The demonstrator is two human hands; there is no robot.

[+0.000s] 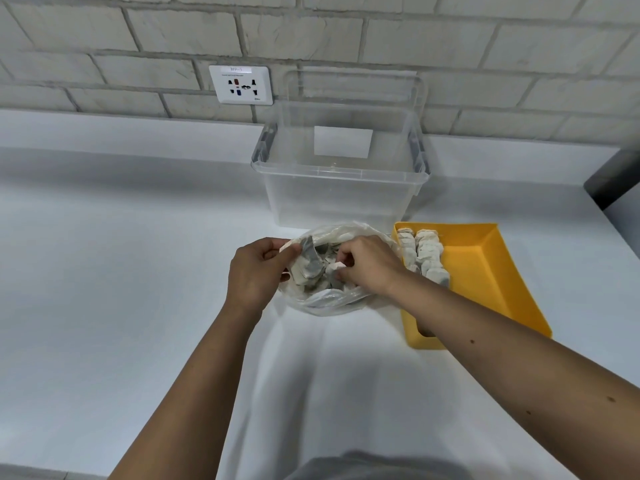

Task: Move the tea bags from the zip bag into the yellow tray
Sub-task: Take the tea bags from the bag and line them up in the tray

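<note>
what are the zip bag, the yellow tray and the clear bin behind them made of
Zip bag: thin soft plastic film, cloudy-clear and glossy; it crumples and shows the tea bags through it. Yellow tray: rigid plastic by its look, opaque, smooth matte walls. Clear bin: hard transparent plastic; the brick wall shows through it.

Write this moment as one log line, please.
left hand: grips zip bag rim | right hand: pinches tea bag inside it | yellow tray: two rows of tea bags laid
</note>
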